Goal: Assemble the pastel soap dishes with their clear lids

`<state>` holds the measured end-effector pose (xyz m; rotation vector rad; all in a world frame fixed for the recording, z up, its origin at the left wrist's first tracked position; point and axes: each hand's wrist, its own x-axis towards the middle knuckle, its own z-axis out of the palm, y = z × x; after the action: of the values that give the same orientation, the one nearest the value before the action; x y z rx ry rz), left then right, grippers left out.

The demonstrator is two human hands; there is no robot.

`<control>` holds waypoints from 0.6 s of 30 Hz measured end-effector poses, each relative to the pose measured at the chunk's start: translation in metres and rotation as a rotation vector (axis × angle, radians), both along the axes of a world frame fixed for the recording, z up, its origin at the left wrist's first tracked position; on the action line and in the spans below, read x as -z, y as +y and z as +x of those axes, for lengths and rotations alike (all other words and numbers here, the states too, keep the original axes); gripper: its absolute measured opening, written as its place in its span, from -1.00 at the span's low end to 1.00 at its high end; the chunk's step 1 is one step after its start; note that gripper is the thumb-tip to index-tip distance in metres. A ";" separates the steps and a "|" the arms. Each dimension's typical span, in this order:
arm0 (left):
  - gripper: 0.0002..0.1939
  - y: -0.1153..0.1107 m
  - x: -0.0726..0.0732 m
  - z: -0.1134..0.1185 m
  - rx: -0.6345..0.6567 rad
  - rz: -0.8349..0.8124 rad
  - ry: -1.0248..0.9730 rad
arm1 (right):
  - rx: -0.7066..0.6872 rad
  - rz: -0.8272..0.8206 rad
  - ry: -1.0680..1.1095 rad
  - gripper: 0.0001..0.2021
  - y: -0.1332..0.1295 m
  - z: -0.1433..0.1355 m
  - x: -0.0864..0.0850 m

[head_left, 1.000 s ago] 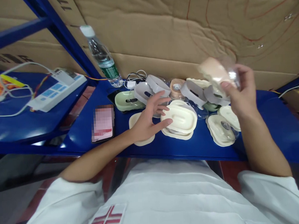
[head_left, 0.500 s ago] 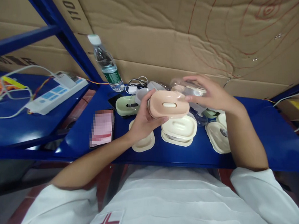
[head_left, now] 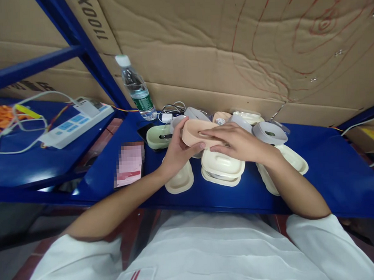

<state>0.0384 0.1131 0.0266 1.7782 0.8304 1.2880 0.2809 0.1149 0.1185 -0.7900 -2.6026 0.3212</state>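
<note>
Above the blue table, my left hand [head_left: 179, 151] grips a peach oval plastic box [head_left: 191, 131] by its left end, fingers behind and thumb along the near side. My right hand [head_left: 234, 139] lies over the right part of the same box. Its fingertips reach the slot on top, and its thumb presses the near edge; the fingers hide the slot's white piece. Just below the hands sits a stack of cream lids [head_left: 222, 165]. A cream tray [head_left: 180, 180] lies under my left wrist, and another cream piece [head_left: 293, 159] is beyond my right forearm.
A green oval box [head_left: 158, 137], a grey oval box [head_left: 269, 132] and clear plastic covers [head_left: 248, 116] stand along the back. A water bottle [head_left: 139, 90] leans near the cardboard wall [head_left: 185, 52]. A phone [head_left: 129, 164] lies at left, beside a power strip [head_left: 76, 125].
My right hand has let go of a clear plastic cover at the back and come left onto the peach box. My left hand keeps its hold, and the box has tilted.
</note>
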 end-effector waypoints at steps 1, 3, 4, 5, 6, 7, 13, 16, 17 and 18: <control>0.03 0.000 0.000 0.000 0.010 -0.027 -0.013 | -0.021 -0.020 0.014 -0.53 0.001 0.001 -0.001; 0.02 0.000 0.001 0.001 0.029 -0.061 -0.027 | -0.036 -0.074 0.031 -0.58 0.003 0.005 -0.005; 0.03 0.000 0.001 0.002 0.035 -0.062 -0.020 | -0.028 -0.109 0.031 -0.59 0.003 0.007 -0.008; 0.04 0.000 0.002 0.002 0.037 -0.051 -0.006 | -0.014 -0.141 0.030 -0.61 0.004 0.009 -0.011; 0.07 0.001 0.002 0.002 0.036 -0.031 0.014 | -0.001 -0.163 0.033 -0.62 0.004 0.010 -0.014; 0.11 0.002 0.003 0.002 0.029 -0.003 0.038 | 0.007 -0.164 0.046 -0.62 0.004 0.012 -0.015; 0.23 0.006 0.007 -0.001 -0.053 0.227 0.196 | 0.168 0.097 0.078 -0.68 0.020 0.033 -0.014; 0.05 0.003 0.008 -0.001 -0.060 0.284 0.285 | 0.291 0.146 0.027 -0.68 0.029 0.044 -0.014; -0.01 0.001 0.009 -0.001 -0.068 0.298 0.308 | 0.296 0.132 0.014 -0.68 0.030 0.046 -0.014; -0.05 0.001 0.009 -0.001 -0.076 0.314 0.326 | 0.274 0.105 0.000 -0.67 0.030 0.047 -0.013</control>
<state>0.0374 0.1138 0.0174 2.2689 0.9173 1.2472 0.3282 0.1450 0.1319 -1.0911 -2.4463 0.1035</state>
